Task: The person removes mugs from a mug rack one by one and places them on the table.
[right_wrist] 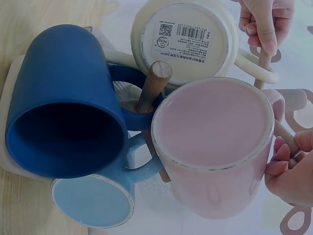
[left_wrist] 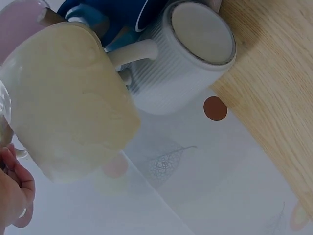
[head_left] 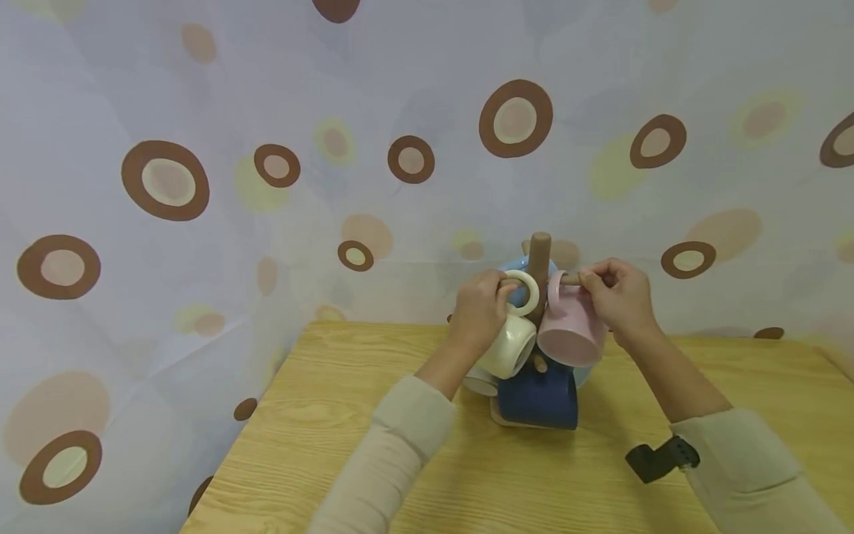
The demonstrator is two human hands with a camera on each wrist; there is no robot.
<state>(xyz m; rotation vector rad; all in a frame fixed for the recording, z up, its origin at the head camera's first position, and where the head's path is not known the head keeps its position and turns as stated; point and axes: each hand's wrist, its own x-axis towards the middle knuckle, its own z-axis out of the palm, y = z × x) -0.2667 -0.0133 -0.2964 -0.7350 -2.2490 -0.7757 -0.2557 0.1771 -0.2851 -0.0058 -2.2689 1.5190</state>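
A wooden mug tree (head_left: pixel 540 248) stands on the table with several mugs hung from its pegs. My left hand (head_left: pixel 479 308) pinches the end of an upper left peg, where a cream mug (head_left: pixel 510 347) hangs by its round handle. On the other side, my right hand (head_left: pixel 620 297) pinches the tip of the upper right peg (right_wrist: pixel 286 137). The handle of a pink mug (right_wrist: pixel 210 132) is looped over that peg. Lower down hang a navy blue mug (right_wrist: pixel 63 88) and a light blue mug (right_wrist: pixel 95 200). A ribbed white mug (left_wrist: pixel 181 54) hangs below the cream one.
The mug tree's pale base (right_wrist: pixel 11 117) rests on a light wood-grain table (head_left: pixel 373 371). Behind the table hangs a patterned cloth (head_left: pixel 427 89) with brown rings. A black strap mount (head_left: pixel 663 457) sits at the right wrist. Another blue mug (head_left: pixel 514 265) shows partly behind the post.
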